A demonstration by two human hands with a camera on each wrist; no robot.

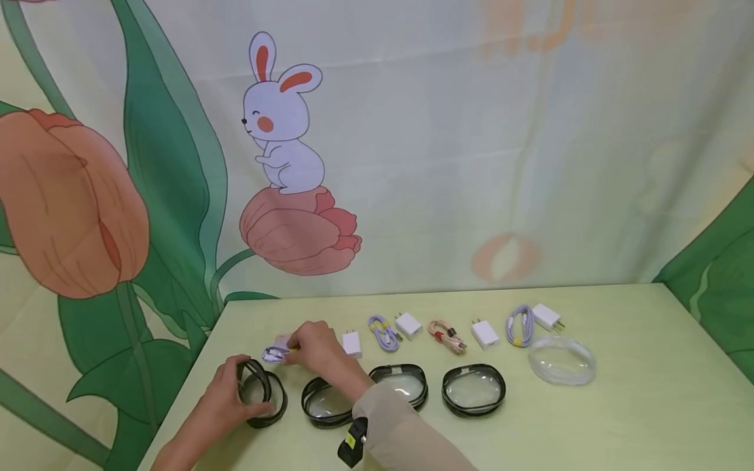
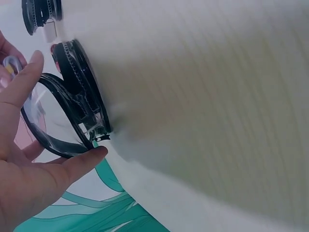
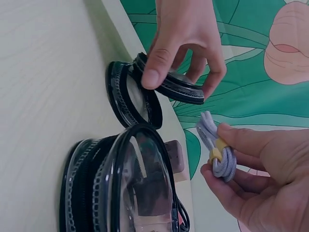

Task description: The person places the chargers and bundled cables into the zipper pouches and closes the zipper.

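My left hand (image 1: 219, 400) grips the raised lid of a small round clear zip case (image 1: 284, 404) with black trim at the table's left. In the left wrist view the thumb and fingers hold the black rim (image 2: 58, 94) from opposite sides. Between thumb and fingers, my right hand (image 1: 321, 350) pinches a coiled lilac charging cable (image 3: 217, 150) with a yellow tie. The cable is just beyond the opened case, apart from it. A pinkish charger plug (image 3: 175, 155) stands behind, partly hidden by the right hand in the head view.
More black-trimmed cases, one here (image 1: 474, 390), lie along the front. A clear round case (image 1: 562, 360) is at right. Behind them sit white plugs (image 1: 485, 333), lilac cables (image 1: 521, 326) and a pink cable (image 1: 448, 336). A printed curtain (image 1: 412, 163) hangs behind the table.
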